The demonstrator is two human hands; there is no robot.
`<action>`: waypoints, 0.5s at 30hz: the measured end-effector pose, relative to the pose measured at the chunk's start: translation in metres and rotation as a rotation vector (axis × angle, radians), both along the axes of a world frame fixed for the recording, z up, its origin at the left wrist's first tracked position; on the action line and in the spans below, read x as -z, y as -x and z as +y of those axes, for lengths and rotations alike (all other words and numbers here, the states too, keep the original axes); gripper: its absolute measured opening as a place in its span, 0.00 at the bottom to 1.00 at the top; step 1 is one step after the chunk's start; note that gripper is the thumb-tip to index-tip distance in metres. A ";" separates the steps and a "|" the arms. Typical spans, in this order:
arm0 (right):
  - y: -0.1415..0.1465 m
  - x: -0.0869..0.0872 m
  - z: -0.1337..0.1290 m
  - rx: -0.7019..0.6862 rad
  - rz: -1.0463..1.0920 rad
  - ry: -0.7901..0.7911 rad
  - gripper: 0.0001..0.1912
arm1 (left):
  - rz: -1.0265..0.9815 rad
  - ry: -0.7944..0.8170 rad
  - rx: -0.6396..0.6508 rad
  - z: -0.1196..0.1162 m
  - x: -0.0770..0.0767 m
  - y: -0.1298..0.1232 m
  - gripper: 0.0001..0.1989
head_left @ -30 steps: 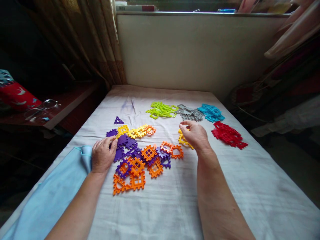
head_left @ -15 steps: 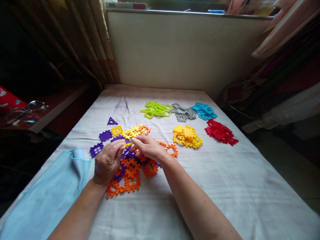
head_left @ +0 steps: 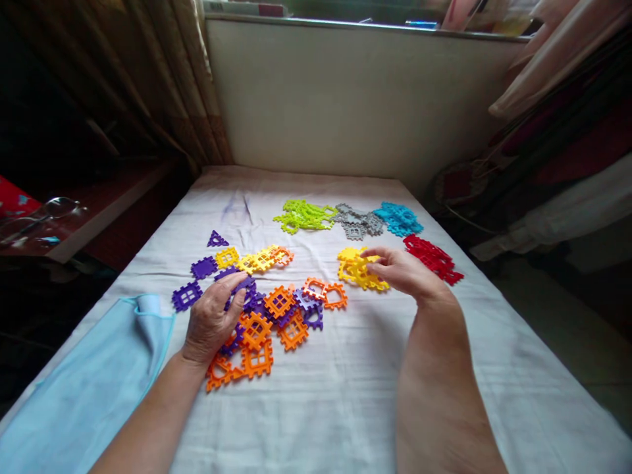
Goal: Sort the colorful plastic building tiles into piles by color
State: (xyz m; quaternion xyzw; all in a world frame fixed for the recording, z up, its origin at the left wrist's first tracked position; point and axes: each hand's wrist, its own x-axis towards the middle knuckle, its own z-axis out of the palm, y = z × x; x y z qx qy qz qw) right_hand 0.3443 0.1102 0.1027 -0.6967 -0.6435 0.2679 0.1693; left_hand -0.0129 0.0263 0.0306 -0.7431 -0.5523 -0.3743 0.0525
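My left hand (head_left: pixel 212 319) hovers at the left side of a mixed heap, its thumb apart from its curved fingers and nothing visible between them. Purple notched plastic building pieces (head_left: pixel 241 293) lie just beyond its fingertips. To its right spread orange building pieces (head_left: pixel 255 330), several with window-like cut-outs. My right hand (head_left: pixel 402 268) is over the yellow pile (head_left: pixel 363 273), fingers and thumb apart, with yellow showing in the gap. Whether its fingertips touch the pile I cannot tell. More yellow pieces (head_left: pixel 261 260) sit in a row behind the mixed heap.
Green (head_left: pixel 306 217), grey (head_left: pixel 356 222) and blue (head_left: pixel 399 218) piles line the back of the cloth-covered table (head_left: pixel 345 408). A red pile (head_left: pixel 434 258) lies at the right. A light blue cloth (head_left: pixel 93 368) covers the left edge. Glasses (head_left: pixel 59 207) rest on a side shelf.
My right hand has moved right, from beside the left hand to the yellow pile. The yellow piece held between both hands no longer shows there. My left hand has stayed near the heap.
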 end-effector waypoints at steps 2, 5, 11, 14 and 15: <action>-0.013 0.004 -0.001 -0.016 -0.040 0.111 0.19 | -0.011 -0.002 -0.007 0.001 0.001 0.000 0.15; -0.013 0.007 0.001 -0.042 -0.097 0.189 0.20 | -0.015 -0.033 0.000 0.001 0.000 0.001 0.15; -0.011 0.001 0.002 -0.073 -0.210 0.208 0.26 | -0.014 -0.028 -0.060 0.003 -0.002 0.010 0.13; -0.016 -0.003 0.000 -0.035 -0.255 0.168 0.24 | 0.002 0.007 -0.141 0.009 -0.003 0.018 0.14; -0.017 -0.005 -0.001 -0.018 -0.264 0.139 0.24 | 0.014 0.020 -0.173 0.013 -0.003 0.021 0.14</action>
